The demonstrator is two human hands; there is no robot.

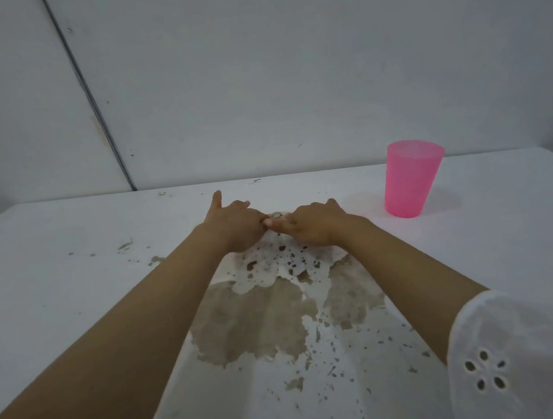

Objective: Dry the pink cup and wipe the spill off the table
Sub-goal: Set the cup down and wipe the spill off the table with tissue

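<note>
A pink plastic cup (pixel 409 180) stands upright at the back right of the white table (pixel 51 269). A white cloth (pixel 283 398) lies spread on the table in front of me, soaked through with large brownish wet patches (pixel 257 321) and many small specks. My left hand (pixel 235 222) and my right hand (pixel 314 222) sit side by side at the cloth's far edge, fingers curled, and seem to pinch that edge. Their thumbs almost touch. The cup is apart from my right hand, further right.
A grey wall (pixel 287 70) rises right behind the table's back edge. Small dark crumbs and smears (pixel 124 244) dot the table left of my left arm. My white sleeve (pixel 526 353) fills the lower right corner.
</note>
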